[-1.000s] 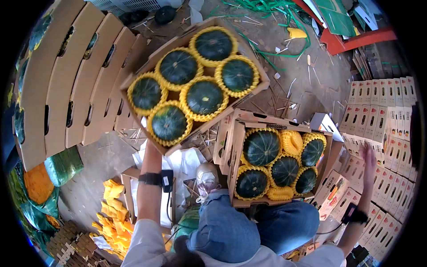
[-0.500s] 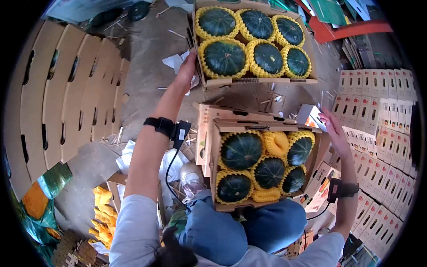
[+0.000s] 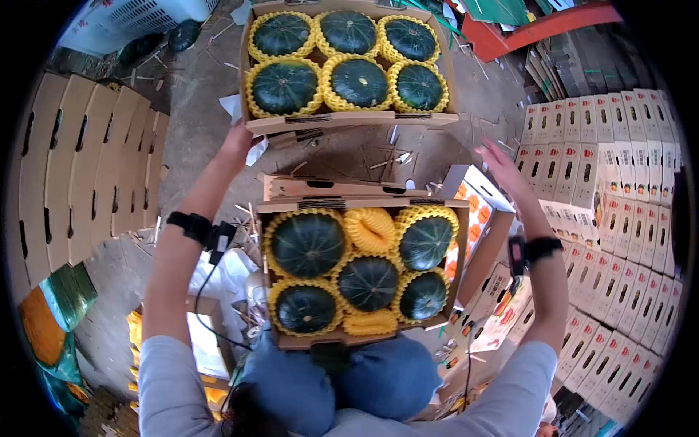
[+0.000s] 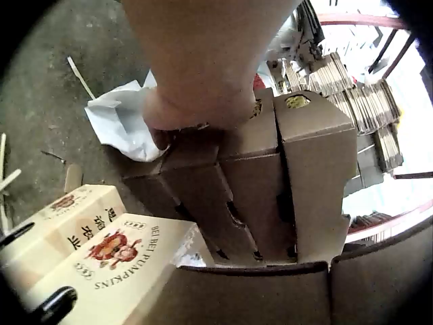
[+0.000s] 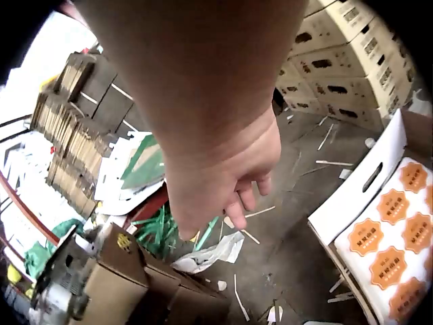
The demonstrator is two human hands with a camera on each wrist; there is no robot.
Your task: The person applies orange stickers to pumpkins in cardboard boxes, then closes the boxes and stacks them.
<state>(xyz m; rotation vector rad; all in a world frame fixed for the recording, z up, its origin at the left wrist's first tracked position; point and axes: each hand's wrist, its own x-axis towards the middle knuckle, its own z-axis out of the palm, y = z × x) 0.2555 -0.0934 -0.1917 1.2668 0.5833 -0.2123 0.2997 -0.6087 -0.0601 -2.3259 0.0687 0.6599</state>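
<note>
At the top of the head view, an open cardboard box [image 3: 349,118] holds several dark green pumpkins [image 3: 358,81] in yellow foam nets. My left hand [image 3: 234,144] is at its near left corner. In the left wrist view this hand overlaps the cardboard box stack [image 4: 250,176], its fingers mostly hidden. My right hand [image 3: 501,166] is held out to the right of the box, apart from it, fingers loosely extended and holding nothing. Nearer, in front of my knees, stands a second open box [image 3: 364,202] with netted pumpkins [image 3: 307,244] and folded yellow foam nets [image 3: 369,229].
Brown cartons [image 3: 87,167] are stacked at left, printed white cartons [image 3: 582,160] at right. A box with orange stickers [image 3: 477,211] stands right of the near box. Straw-like scraps [image 3: 371,156] litter the floor. A white crate [image 3: 127,25] and red beam [image 3: 539,33] lie beyond.
The far pumpkin box has gone from tilted to square, farther from me, beyond the near box. My left hand stayed at its left side; my right hand came forward toward its right side.
</note>
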